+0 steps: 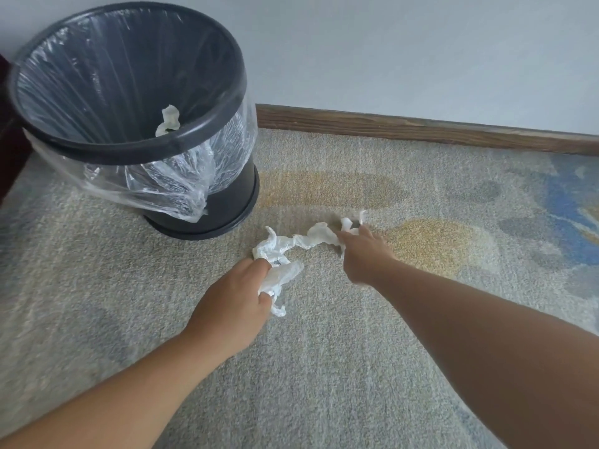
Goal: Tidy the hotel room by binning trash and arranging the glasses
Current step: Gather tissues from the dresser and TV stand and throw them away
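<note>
A dark grey bin (207,131) with a clear liner stands on the carpet at upper left, and one crumpled white tissue (168,121) lies inside it. Right of the bin's foot, crumpled white tissues (275,246) lie strung across the carpet. My left hand (233,303) grips one tissue wad (280,280) between thumb and fingers. My right hand (364,251) reaches down onto the far tissue piece (319,236); its fingers are on the paper and slightly blurred.
A wooden skirting board (421,131) runs along the pale wall behind. The grey carpet (324,367) has yellow and blue patches to the right. A dark piece of furniture (6,150) shows at the left edge beside the bin.
</note>
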A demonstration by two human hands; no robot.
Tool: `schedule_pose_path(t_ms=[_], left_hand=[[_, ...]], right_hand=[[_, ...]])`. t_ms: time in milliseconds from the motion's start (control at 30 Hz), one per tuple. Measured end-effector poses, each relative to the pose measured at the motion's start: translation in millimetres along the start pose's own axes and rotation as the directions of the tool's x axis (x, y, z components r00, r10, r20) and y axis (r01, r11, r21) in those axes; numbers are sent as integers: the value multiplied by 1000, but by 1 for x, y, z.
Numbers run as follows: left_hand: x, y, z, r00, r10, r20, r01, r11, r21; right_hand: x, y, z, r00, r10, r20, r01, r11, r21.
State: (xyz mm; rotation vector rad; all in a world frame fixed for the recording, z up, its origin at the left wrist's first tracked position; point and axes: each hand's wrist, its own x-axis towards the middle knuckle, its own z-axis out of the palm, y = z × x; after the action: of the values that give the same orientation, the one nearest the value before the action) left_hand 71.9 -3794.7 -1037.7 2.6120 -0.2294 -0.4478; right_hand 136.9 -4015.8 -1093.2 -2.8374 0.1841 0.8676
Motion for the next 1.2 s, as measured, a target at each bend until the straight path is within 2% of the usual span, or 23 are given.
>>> schedule_pose_path(t_ms=[167,533,667,833,967,1200], left_hand=[[-1,-6,-2,1000,-2,1,2,1000,-11],[-7,8,-17,998,11,-55,-10,1000,18],[-13,11,-20,997,28,-69,-26,999,26],[-23,14,-23,996,42,-73,-41,999,12],[-26,12,-27,997,21,-77,-20,1000,9],[-26,2,-26,997,6,-81,-5,1000,5]], right_hand=[[-1,0,-2,997,-44,-64,46,998,31],[-36,-2,-29,956,58,-289,6,976,216],[-48,-11,-36,956,13,-294,63,967,248],[-62,-22,-37,941,-130,-314,194,964,183],[-68,-31,-37,945,-147,-291,212,955,208],[-59,-37,-29,953,-190,-236,225,965,132]])
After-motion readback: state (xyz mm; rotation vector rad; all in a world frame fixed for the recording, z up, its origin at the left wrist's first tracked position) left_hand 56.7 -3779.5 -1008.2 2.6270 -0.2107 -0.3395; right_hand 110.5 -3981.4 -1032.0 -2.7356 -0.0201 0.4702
